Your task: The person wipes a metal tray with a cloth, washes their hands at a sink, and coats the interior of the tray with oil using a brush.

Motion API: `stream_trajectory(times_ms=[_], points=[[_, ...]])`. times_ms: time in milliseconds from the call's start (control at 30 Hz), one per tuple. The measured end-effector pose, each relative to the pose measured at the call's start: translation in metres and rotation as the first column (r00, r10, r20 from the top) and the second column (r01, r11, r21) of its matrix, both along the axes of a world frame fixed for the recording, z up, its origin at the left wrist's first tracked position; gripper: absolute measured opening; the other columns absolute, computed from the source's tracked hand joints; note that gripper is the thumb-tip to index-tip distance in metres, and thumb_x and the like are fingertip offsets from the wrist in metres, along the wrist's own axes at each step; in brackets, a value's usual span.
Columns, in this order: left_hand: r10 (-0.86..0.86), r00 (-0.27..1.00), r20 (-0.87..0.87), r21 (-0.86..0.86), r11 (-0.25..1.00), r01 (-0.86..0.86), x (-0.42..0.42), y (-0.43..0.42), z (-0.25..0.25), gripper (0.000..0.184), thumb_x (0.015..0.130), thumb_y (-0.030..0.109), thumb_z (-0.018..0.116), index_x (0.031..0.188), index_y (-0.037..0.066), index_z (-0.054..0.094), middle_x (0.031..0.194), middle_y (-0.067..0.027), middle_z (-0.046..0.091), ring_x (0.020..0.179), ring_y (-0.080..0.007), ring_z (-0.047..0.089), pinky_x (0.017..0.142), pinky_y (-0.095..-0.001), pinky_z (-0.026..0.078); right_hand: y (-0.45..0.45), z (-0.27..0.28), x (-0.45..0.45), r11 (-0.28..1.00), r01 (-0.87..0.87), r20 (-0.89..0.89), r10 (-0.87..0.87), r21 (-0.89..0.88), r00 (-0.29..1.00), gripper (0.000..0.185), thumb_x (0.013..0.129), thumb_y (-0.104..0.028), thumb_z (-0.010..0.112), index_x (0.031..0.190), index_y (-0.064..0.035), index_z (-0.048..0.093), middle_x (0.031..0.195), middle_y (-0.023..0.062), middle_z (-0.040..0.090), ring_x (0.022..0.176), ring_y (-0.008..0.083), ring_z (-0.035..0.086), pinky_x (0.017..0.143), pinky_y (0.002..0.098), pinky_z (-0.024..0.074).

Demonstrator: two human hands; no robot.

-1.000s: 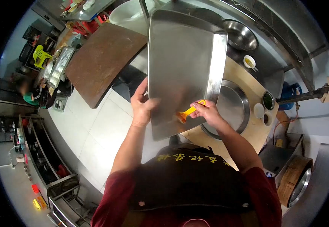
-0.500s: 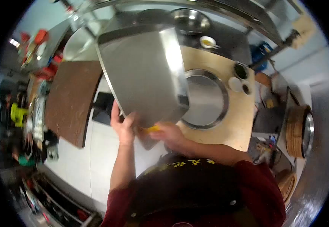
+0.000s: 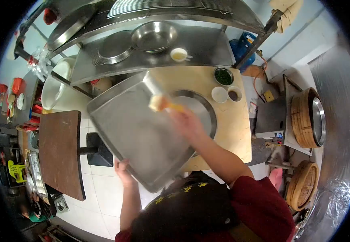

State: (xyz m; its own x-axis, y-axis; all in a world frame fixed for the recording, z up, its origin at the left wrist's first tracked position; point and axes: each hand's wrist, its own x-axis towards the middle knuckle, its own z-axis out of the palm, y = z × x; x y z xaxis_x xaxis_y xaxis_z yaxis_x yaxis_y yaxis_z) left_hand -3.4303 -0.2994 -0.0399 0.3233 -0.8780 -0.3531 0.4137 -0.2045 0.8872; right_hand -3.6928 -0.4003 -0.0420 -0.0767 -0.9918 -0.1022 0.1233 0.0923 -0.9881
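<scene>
A rectangular metal baking tray (image 3: 136, 125) is held tilted in front of me, partly over the round pan. My left hand (image 3: 123, 171) grips its lower left edge, with the fingers wrapped around the rim. In my right hand (image 3: 189, 125), blurred by motion, is a brush (image 3: 157, 103) with a yellow handle and a pale head. The brush is over the upper right part of the tray; whether it touches the surface I cannot tell. Behind the tray, a round metal pan (image 3: 204, 105) lies on the wooden board (image 3: 237, 129), partly hidden.
At the board's far right stand a bowl of chopped greens (image 3: 223, 76), a white cup (image 3: 219, 94) and a cup of dark liquid (image 3: 234, 94). A bowl of yellow liquid (image 3: 179, 55) sits on the steel shelf (image 3: 207, 40). Bamboo steamers (image 3: 302, 117) are at right, a brown table (image 3: 60, 149) at left.
The tray has come down and lies flatter. My right hand has moved with the brush from the tray's near edge up over its surface. The view has shifted.
</scene>
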Motion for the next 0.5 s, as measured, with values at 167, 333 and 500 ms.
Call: stream_trajectory(times_ms=[167,333,500], points=[[0.159,0.980,-0.117,0.095,0.984,-0.148,0.002,-0.001,-0.007,0.060,0.068,0.025,0.053,0.121,0.000,0.042,0.106,-0.0152,0.052,0.097,-0.0310,0.052,0.085,-0.0411,0.044,-0.014,-0.065,-0.139,0.839,0.399,0.702,-0.534,0.370,0.471,0.021,0.093,-0.016,0.049,0.100,0.0018,0.057,0.093,0.0133,0.063,0.085,0.0247,0.062,0.082,0.0379,0.0526],[0.316,0.917,-0.245,0.210,0.940,-0.268,-0.015,-0.003,-0.002,0.058,0.068,0.027,0.053,0.117,-0.002,0.044,0.105,-0.0181,0.050,0.095,-0.0322,0.051,0.083,-0.0434,0.043,-0.032,-0.187,-0.238,0.667,0.620,0.502,-0.735,0.413,0.456,0.023,0.096,-0.016,0.042,0.103,0.0035,0.052,0.097,0.0170,0.061,0.087,0.0269,0.062,0.082,0.0389,0.0527],[0.446,0.877,-0.178,0.315,0.870,-0.379,-0.035,0.005,0.004,0.056,0.062,0.026,0.056,0.109,-0.002,0.049,0.092,-0.0153,0.053,0.085,-0.0289,0.053,0.078,-0.0419,0.045,-0.054,-0.209,-0.251,0.692,0.599,0.403,-0.722,0.403,0.562,0.037,0.097,-0.021,0.036,0.117,0.0092,0.045,0.115,0.0229,0.051,0.108,0.0342,0.051,0.091,0.0439,0.0455]])
